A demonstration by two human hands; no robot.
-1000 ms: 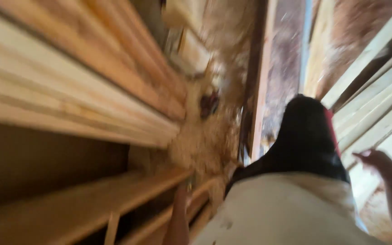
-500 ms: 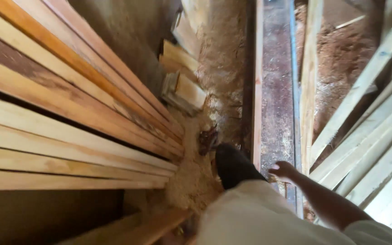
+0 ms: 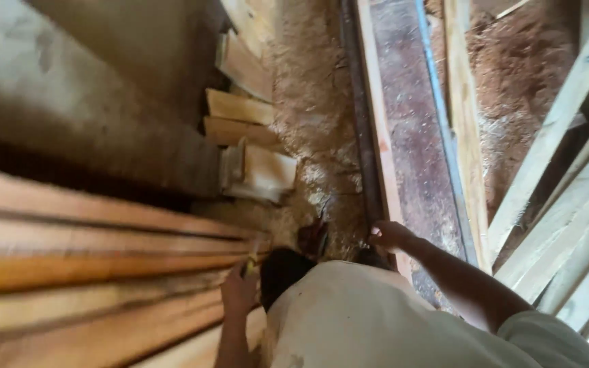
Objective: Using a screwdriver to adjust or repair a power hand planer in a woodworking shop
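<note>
Two hands of yours reach out over a sawdust-covered floor [image 3: 311, 102].
Your left hand [image 3: 238, 292] presses against the end of the stacked planks [image 3: 90, 272], grasp unclear; your right hand [image 3: 388, 236], fingers curled, touches the narrow wooden strip [image 3: 378, 129] edging the metal rail [image 3: 414, 136].

**No packages, labels, signs or screens**

You have nothing of that kind in the head view — no package, no label, no sign, no screen. What fills the picture is bare wood, sawdust and a worn metal surface — none of it carries a sticker, tag or printed panel that you can make out.
</note>
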